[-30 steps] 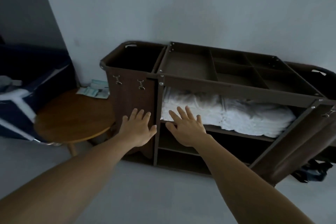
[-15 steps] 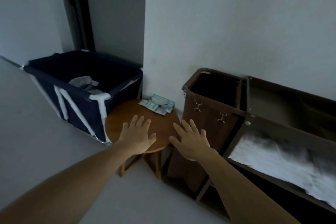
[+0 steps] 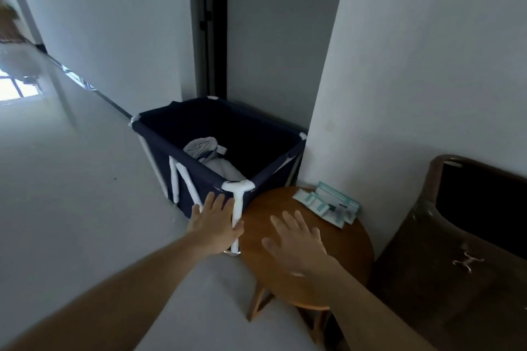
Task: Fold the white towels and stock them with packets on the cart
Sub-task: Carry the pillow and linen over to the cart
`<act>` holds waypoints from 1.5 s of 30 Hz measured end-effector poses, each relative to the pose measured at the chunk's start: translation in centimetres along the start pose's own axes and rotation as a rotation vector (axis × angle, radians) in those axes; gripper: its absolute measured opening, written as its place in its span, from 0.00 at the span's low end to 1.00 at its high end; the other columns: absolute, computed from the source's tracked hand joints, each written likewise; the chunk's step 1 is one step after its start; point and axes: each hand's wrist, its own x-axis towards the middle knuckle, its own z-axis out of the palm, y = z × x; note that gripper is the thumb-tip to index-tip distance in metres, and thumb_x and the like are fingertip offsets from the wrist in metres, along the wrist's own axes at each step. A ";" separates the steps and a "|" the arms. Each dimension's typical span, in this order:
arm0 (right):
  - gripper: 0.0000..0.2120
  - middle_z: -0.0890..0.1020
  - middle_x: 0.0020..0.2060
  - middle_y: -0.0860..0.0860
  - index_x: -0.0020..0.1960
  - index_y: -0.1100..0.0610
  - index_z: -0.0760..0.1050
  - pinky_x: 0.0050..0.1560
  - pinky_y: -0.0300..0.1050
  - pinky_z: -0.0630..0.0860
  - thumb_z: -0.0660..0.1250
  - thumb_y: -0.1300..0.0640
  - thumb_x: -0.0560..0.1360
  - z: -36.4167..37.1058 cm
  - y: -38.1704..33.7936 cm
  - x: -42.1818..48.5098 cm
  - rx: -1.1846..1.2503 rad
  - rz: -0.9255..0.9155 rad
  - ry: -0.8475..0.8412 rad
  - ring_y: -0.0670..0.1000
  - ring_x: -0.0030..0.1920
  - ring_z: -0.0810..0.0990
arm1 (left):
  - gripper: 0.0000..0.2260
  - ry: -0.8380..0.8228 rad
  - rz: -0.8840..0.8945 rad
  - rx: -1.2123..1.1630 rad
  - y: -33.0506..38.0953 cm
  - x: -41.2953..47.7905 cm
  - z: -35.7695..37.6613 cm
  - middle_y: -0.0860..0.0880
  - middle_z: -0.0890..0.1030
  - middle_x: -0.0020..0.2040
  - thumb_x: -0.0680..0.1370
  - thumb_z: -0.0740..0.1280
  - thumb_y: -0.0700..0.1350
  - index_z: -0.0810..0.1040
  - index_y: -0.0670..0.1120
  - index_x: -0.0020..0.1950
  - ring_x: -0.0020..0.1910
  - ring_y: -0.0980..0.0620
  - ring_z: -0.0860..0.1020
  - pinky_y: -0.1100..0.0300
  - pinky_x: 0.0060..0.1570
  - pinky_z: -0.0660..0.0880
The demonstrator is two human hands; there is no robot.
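Both hands are spread flat with straight fingers and hold nothing: the left hand (image 3: 215, 229) reaches toward the near corner of a navy hamper (image 3: 245, 120), though I cannot tell whether it touches it, and the right hand (image 3: 296, 248) hovers over the round wooden surface (image 3: 350, 248). Since half a second ago the view has swung further left, so the cart's shelf of folded towels has dropped out of sight and only the cart's (image 3: 456, 265) brown end bag remains at the right edge, while the hamper now sits mid-frame. Crumpled white towels (image 3: 219, 165) lie in the hamper's bottom. Pale teal-and-white packets (image 3: 328, 204) rest in a loose pile at the surface's far edge, against the grey wall (image 3: 427, 65). Pale floor (image 3: 71, 179) stretches left past a dark door frame (image 3: 211, 23).
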 end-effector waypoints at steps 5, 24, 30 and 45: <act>0.30 0.45 0.80 0.49 0.80 0.46 0.46 0.74 0.64 0.46 0.48 0.37 0.82 -0.8 -1.2 9.5 -0.004 -0.063 -0.015 0.54 0.79 0.38 | 0.32 -0.001 -0.057 0.022 -3.4 7.0 0.1 0.48 0.49 0.81 0.81 0.52 0.63 0.49 0.50 0.81 0.80 0.45 0.43 0.42 0.76 0.50; 0.35 0.42 0.80 0.53 0.81 0.49 0.43 0.75 0.65 0.45 0.49 0.35 0.81 -3.7 -12.8 43.5 -0.093 -0.212 -0.160 0.56 0.79 0.37 | 0.33 0.025 -0.197 -0.056 -23.4 32.8 -3.3 0.47 0.48 0.81 0.81 0.54 0.61 0.48 0.48 0.81 0.80 0.44 0.42 0.42 0.76 0.50; 0.36 0.45 0.80 0.50 0.80 0.49 0.46 0.75 0.61 0.47 0.50 0.34 0.79 -4.9 -18.4 54.0 -0.107 -0.157 -0.113 0.55 0.79 0.39 | 0.33 0.047 -0.128 -0.081 -31.7 43.3 -6.5 0.47 0.49 0.81 0.80 0.55 0.61 0.48 0.49 0.81 0.80 0.43 0.43 0.40 0.75 0.51; 0.37 0.42 0.80 0.51 0.81 0.51 0.41 0.76 0.62 0.48 0.47 0.34 0.80 -1.7 -15.1 77.9 0.133 0.062 -0.241 0.56 0.79 0.40 | 0.42 -0.230 0.049 0.094 -36.3 69.3 -3.0 0.48 0.50 0.81 0.77 0.61 0.65 0.46 0.47 0.81 0.80 0.42 0.46 0.42 0.76 0.54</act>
